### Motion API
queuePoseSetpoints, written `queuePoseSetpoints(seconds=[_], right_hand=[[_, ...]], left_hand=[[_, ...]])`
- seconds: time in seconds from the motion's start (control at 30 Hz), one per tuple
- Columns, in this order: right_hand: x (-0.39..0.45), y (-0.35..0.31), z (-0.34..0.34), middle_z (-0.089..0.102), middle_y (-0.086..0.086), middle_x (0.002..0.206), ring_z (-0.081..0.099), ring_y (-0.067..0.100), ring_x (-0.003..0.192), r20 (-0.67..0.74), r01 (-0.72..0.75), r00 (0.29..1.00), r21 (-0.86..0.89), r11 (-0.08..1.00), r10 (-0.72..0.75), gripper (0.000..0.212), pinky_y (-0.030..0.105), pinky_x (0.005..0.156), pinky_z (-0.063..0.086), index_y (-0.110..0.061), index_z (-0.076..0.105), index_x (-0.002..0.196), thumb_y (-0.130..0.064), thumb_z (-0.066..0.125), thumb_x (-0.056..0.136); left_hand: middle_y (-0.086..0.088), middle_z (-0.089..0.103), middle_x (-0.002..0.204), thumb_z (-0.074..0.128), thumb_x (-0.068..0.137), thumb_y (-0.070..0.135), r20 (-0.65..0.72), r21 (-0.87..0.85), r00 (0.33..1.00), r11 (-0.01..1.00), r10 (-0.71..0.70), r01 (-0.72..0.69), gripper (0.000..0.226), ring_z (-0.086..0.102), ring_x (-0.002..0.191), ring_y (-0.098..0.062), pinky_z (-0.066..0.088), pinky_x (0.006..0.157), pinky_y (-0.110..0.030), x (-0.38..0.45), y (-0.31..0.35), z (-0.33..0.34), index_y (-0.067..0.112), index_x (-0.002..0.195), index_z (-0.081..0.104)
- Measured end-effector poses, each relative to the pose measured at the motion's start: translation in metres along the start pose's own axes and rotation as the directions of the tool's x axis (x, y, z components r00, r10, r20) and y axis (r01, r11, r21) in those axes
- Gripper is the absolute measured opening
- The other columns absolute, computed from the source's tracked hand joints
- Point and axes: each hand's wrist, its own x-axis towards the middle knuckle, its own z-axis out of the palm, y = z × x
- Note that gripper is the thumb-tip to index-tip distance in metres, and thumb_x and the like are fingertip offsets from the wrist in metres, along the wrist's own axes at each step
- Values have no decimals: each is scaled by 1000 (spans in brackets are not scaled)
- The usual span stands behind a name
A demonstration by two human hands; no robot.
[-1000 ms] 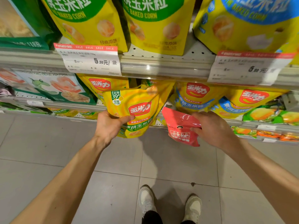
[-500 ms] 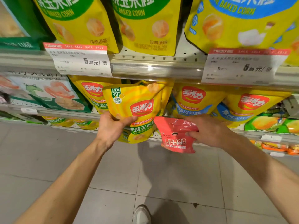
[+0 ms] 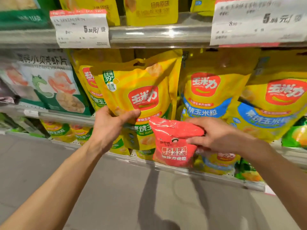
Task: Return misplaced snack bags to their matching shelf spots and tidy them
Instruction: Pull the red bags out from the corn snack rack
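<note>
My left hand (image 3: 108, 128) grips the lower left of a yellow baked-corn bag with a green band (image 3: 137, 90), thumb across its front, holding it upright in front of the middle shelf. My right hand (image 3: 219, 136) pinches the top of a small red snack bag (image 3: 172, 146), which hangs just right of and below the yellow bag, overlapping its lower corner. More yellow bags with green bands (image 3: 86, 80) stand on the shelf behind the held one.
Yellow corn bags with blue bands (image 3: 209, 97) fill the shelf to the right. A green-and-white shrimp chip bag (image 3: 48, 85) stands at left. Price tags (image 3: 80, 29) hang on the upper shelf rail (image 3: 159, 34). Lower shelves hold smaller bags; grey tiled floor lies below.
The view has moved closer to the shelf and tilted up. Both hands rose with their bags; the yellow bag now stands higher against the middle shelf, the red bag closer to it.
</note>
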Motion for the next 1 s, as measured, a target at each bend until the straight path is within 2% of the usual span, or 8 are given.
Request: queuePoseSetpoints(seconds=[0.07,0.23,0.4,0.53,0.63,0.8,0.9,1.0], right_hand=[[2,1,8,63,-35,78,58,-8,75,-21,33,999,-15,999,-33,27,21,70,44,-56,56,95,-42,76,86],[2,0,17,71,-17,112,65,7,102,-74,113,991,-47,993,-116,47,25,87,50,-39,60,129,-42,77,86],[2,1,16,74,-15,108,71,10,95,-98,139,986,53,989,-134,44,40,89,56,-41,62,127,-38,78,85],[4,-5,11,74,-15,110,72,12,97,-155,179,974,93,979,-163,44,42,89,58,-44,62,125,-36,79,86],[9,-9,7,73,-16,114,69,10,104,-193,182,968,86,979,-163,49,41,94,55,-41,61,130,-41,78,84],[16,-11,7,72,-17,115,67,10,106,-228,165,963,67,984,-146,50,42,94,54,-38,60,131,-47,74,83],[23,-12,9,72,-15,114,68,11,104,-233,126,966,39,991,-114,46,40,92,55,-38,61,130,-43,75,86],[29,-13,11,72,-15,113,67,11,103,-228,95,970,37,995,-84,44,39,91,55,-38,62,128,-43,75,87]], left_hand=[[-1,81,92,88,74,21,-20,-12,999,999,35,-35,37,78,87,-18,61,81,-36,-4,-5,1,5,104,75],[3,81,93,89,73,22,-50,-28,995,996,82,-84,30,78,87,-15,61,81,-38,-12,-8,4,15,98,73],[-2,81,93,90,71,23,-106,-45,983,987,151,-157,36,78,87,-17,59,78,-33,-14,-3,1,10,101,74],[-1,81,89,90,72,19,-102,-55,973,975,208,-214,41,78,84,-15,60,71,-26,-10,7,3,4,106,72],[2,79,82,91,72,18,-105,-27,965,969,240,-244,35,77,78,-10,55,63,-15,0,11,11,5,98,71],[-4,76,83,93,70,24,-62,-5,981,983,184,-185,36,76,86,-26,60,77,-38,23,2,19,11,88,64],[-7,76,100,92,70,30,-20,14,986,986,167,-167,50,75,95,-24,60,90,-48,35,0,20,11,107,64],[4,73,108,91,72,36,-24,78,974,972,225,-223,61,71,100,-13,58,95,-43,40,4,24,19,120,58]])
